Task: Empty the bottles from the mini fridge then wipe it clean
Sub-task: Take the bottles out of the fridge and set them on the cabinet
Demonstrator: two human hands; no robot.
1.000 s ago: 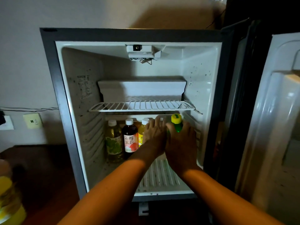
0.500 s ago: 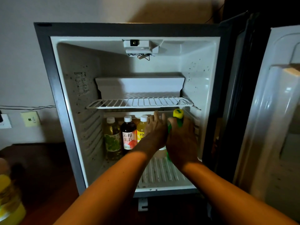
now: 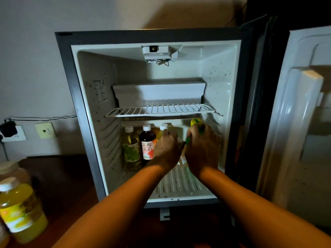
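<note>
A: Head view first. Fingers?

B: Right hand (image 3: 201, 149) curled round the green bottle (image 3: 196, 124) with the yellow cap, low in the fridge (image 3: 86, 122), at the right. Fingers wrapped on its far side, so mostly hidden; only cap and a sliver of green showing above and beside the knuckles.

A: And the left?

B: Left hand (image 3: 167, 149) just beside the right, fingers bent over the yellow bottle (image 3: 162, 130) with the white cap. Touching it at the shoulder, at least; gripping or merely resting, cannot tell, since the back of the hand covers the fingertips.

A: Look of the fridge?

B: Door (image 3: 295, 122) swung wide to the right. White lining, dark specks on both side walls. Wire shelf (image 3: 161, 110) across the middle, bare. Ribbed floor grille below the wrists.

A: Contents?

B: Lower compartment, left to right: pale green bottle (image 3: 131, 149), upright, white cap; dark bottle (image 3: 147, 142) with a red-and-white label, upright, just beside it; then the yellow one under the left hand, then the green one in the right. All standing toward the back.

A: Outside the fridge?

B: Juice bottle (image 3: 16, 208) at the bottom left edge, yellow liquid, white cap, on a dark surface. Wall sockets (image 3: 45, 130) behind, left of the fridge, one with a black plug (image 3: 8, 128).
</note>
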